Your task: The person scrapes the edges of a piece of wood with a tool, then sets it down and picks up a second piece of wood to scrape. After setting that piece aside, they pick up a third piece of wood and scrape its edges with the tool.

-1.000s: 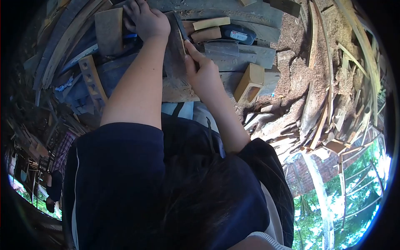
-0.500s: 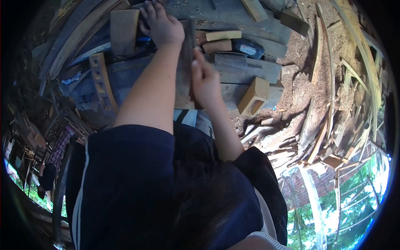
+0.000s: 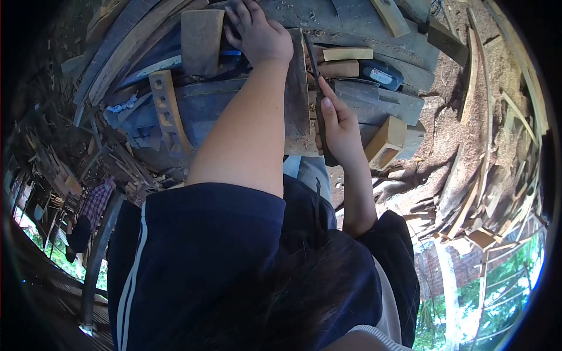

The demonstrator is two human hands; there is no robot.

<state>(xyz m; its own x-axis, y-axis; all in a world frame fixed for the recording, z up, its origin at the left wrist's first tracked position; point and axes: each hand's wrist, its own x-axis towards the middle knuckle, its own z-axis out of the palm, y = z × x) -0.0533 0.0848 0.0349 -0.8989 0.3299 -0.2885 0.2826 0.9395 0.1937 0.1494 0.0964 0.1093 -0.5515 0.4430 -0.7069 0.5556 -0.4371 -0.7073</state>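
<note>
My left hand (image 3: 263,40) lies palm down at the top of the workbench (image 3: 216,108), its fingers spread, against the upper end of a dark upright board (image 3: 297,93). What lies beneath the palm is hidden. My right hand (image 3: 341,130) is wrapped round the handle of a long thin dark tool (image 3: 313,55), the index finger stretched along it. The tool's narrow end points away from me, along the board's right edge. Whether it touches the board is unclear.
Right of the tool lie two small wood blocks (image 3: 348,54), a dark blue object with a label (image 3: 381,76) and a hollowed block (image 3: 387,143). A wood block (image 3: 202,44) and a notched strip (image 3: 168,111) stand left. A person in plaid (image 3: 96,202) is far left.
The whole view has shifted, with the bench now further right. My right hand has moved away from the board's edge and toward me, and the thin tool now shows clearly.
</note>
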